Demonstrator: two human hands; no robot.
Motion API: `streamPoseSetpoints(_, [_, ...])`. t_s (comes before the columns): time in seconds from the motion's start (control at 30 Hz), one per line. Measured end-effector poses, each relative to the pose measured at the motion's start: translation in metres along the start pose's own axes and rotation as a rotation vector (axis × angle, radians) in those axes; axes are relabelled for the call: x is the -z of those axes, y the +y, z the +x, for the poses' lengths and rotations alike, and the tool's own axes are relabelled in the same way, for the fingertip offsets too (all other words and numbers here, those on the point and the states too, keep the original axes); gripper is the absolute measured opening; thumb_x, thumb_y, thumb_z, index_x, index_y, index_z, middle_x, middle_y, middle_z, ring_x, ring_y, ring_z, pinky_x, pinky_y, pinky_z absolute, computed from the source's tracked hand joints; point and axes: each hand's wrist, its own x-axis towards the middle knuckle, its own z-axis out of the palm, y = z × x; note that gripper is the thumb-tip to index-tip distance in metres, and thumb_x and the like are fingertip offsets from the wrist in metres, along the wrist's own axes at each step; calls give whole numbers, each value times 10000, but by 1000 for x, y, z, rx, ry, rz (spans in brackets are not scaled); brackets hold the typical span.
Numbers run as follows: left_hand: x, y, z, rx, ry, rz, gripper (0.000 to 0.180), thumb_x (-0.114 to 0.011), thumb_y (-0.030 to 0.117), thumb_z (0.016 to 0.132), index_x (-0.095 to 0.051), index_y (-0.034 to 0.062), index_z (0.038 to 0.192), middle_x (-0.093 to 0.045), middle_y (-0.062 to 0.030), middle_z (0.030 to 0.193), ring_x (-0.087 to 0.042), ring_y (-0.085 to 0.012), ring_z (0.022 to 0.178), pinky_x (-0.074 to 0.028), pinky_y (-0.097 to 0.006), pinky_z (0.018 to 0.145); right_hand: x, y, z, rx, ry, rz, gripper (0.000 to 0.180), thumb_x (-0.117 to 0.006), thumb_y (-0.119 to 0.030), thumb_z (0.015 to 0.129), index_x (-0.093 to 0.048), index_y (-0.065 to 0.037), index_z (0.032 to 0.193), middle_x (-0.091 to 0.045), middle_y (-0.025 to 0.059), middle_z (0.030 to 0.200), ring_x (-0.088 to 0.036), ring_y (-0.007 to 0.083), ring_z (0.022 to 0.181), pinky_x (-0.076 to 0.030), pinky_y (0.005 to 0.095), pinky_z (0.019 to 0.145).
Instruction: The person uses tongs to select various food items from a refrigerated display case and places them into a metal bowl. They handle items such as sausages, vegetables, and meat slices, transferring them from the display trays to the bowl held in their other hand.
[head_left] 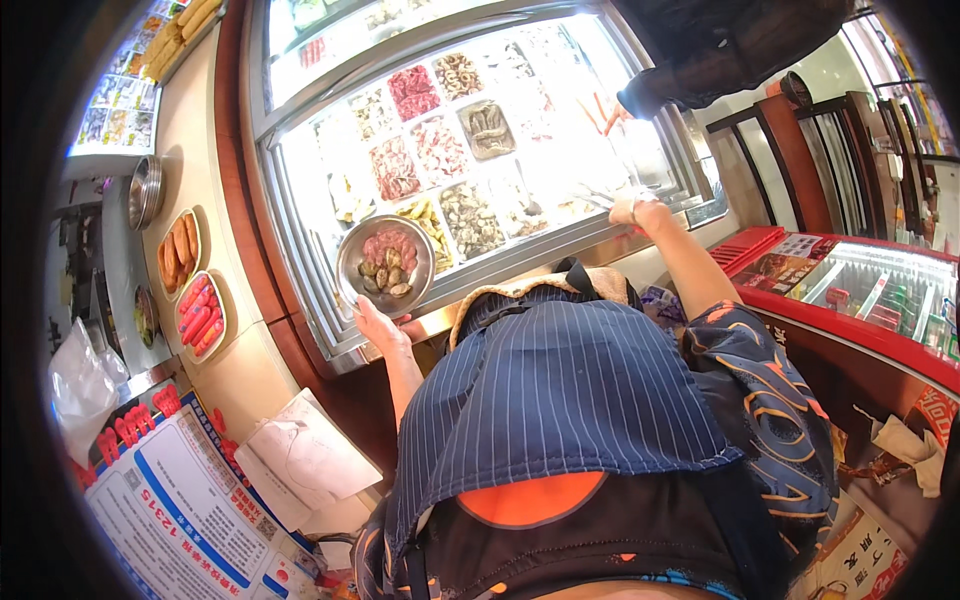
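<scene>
My left hand [380, 328] grips the lower rim of a round metal bowl [422, 285] at the display case's near left corner. In the bowl lie pink meat slices [388, 242] and several brown clams [386, 272]. My right hand [638, 210] is closed around metal tongs [596, 194] over the case's near right side. Glare hides what is under the tongs' tips. The lit case [330, 300] holds trays of food: red meat [413, 91], pale pink meat [437, 146], grey shrimp-like pieces [488, 130] and dark shellfish [472, 218].
Across the case, another person's dark sleeve [700, 85] reaches in, with orange-red tongs [604, 114] by that hand. Sausage trays [222, 338] and stacked metal bowls [148, 190] stand on the left counter [240, 375]. A red chest freezer [850, 350] is on the right.
</scene>
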Motion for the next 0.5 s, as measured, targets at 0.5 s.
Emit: streamPoseSetpoints(0.5, [2, -3, 2, -7, 30, -28, 403, -431, 380, 856, -429, 47, 1083, -550, -106, 886, -562, -201, 556, -421, -266, 331, 17, 34, 26, 170, 160, -286, 233, -465, -145, 698, -631, 10, 753, -603, 157, 642, -582, 249, 529, -466, 366, 529])
